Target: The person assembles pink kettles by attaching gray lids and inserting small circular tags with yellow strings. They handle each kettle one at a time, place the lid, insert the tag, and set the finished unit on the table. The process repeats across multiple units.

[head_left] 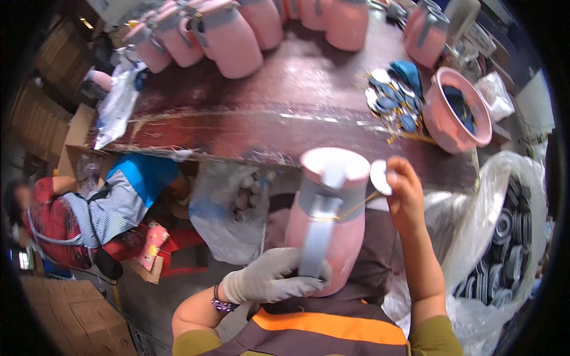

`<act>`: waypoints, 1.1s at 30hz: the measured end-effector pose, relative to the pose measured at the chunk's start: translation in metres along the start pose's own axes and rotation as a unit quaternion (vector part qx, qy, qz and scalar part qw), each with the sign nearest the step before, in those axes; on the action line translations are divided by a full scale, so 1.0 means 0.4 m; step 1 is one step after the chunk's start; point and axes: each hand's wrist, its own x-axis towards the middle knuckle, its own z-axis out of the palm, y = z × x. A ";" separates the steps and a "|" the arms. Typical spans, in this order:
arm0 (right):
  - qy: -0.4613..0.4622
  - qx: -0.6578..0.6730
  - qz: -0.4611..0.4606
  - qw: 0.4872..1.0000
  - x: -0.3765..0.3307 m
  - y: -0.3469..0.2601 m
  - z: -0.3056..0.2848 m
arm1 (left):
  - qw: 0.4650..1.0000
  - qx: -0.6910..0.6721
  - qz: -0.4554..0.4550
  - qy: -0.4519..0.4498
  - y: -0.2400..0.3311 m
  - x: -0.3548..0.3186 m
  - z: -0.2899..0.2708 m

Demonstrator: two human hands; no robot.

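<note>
A pink vacuum jug (344,246) with a grey collar and grey handle (316,246) stands upright in front of my body, on or just above my lap. My left hand (270,277), in a grey knitted glove, is closed around the lower handle. Bare-fingered, my right hand (405,187) pinches a round white hang tag (380,177) beside the jug's top. From the tag a thin gold string (359,204) runs to the handle and passes round its upper part. The jug's white top (335,161) faces up, slightly blurred.
On the dark red table (285,107) stand several pink jugs (231,44), a pile of round tags (392,98) and a pink bucket (454,113). A plastic bag of grey ring-shaped parts (504,237) is at right. Another person (101,216) bends at left, near cardboard boxes (77,317).
</note>
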 end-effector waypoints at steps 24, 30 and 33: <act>-0.054 -0.100 0.173 0.978 -0.133 0.166 -0.166 | 0.867 0.182 0.165 0.433 0.140 0.072 -0.464; -0.014 -0.042 0.183 0.982 -0.146 0.190 -0.183 | 0.695 0.393 -0.149 0.584 0.120 0.090 -0.748; -0.005 -0.005 0.190 0.982 -0.134 0.190 -0.204 | 0.694 0.532 -0.195 0.445 0.148 0.206 -0.705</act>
